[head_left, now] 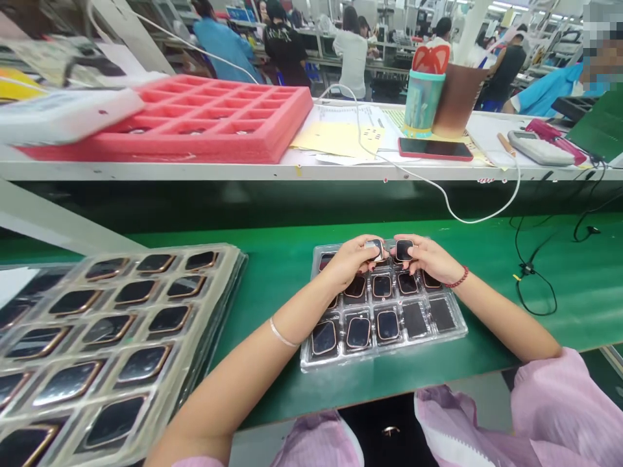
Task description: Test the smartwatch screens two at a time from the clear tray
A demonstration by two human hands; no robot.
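Observation:
Over the far edge of a clear plastic tray [460, 332], my left hand [351, 261] pinches a watch body [374, 248] whose light side faces me. Close beside it, my right hand [431, 257] grips another watch body [403, 251], dark screen up with a gold-coloured frame, the thumb at its right edge. Beneath both hands, several more watch bodies [382, 285] lie in the tray's compartments, screens up. Two front-right compartments [442, 314] hold no watch. My forearms and hands hide part of the tray's back row.
A stack of trays [131, 340] with similar watch bodies stands at the left. The shelf ahead carries a red foam tray [204, 117], a phone [435, 148], a teal cup [423, 104] and a calculator [540, 149]. A white cable [455, 213] droops from it. People work beyond.

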